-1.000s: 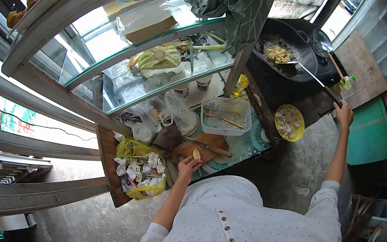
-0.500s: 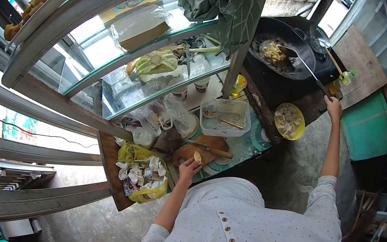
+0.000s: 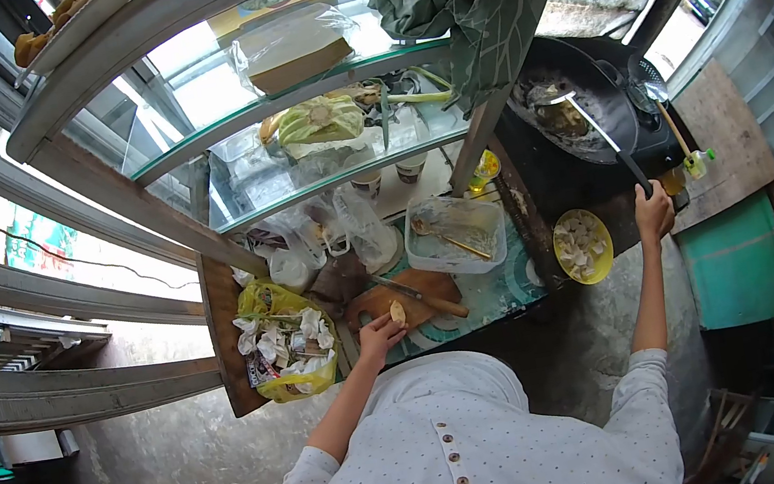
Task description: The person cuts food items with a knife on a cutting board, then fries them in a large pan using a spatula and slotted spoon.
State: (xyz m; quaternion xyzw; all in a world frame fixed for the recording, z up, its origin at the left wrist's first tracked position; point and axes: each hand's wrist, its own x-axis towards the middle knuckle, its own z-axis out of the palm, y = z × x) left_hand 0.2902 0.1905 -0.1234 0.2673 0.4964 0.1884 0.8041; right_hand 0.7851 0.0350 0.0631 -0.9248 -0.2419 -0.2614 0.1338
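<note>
My right hand (image 3: 654, 212) is wrapped round the black handle of a metal spatula (image 3: 603, 133), whose head is in a dark wok (image 3: 584, 142) over some browned food (image 3: 562, 119). Between the fingers of my left hand (image 3: 381, 335) is a small pale oval piece (image 3: 397, 313), just above the near edge of a wooden cutting board (image 3: 367, 308). A knife (image 3: 401, 287) lies across that board. Near my right hand, a yellow bowl (image 3: 603, 264) holds pale cut pieces.
A clear plastic tub (image 3: 459, 258) with a utensil stands behind the board. At the left sits a yellow bag (image 3: 259, 297) of scraps. A glass cabinet (image 3: 483, 158) with cabbage (image 3: 319, 119) rises ahead. A green-handled brush (image 3: 694, 161) lies beside the wok.
My right hand has moved a little left and down, and the spatula head now lies over the food, further left in the wok. My left hand still holds the pale piece.
</note>
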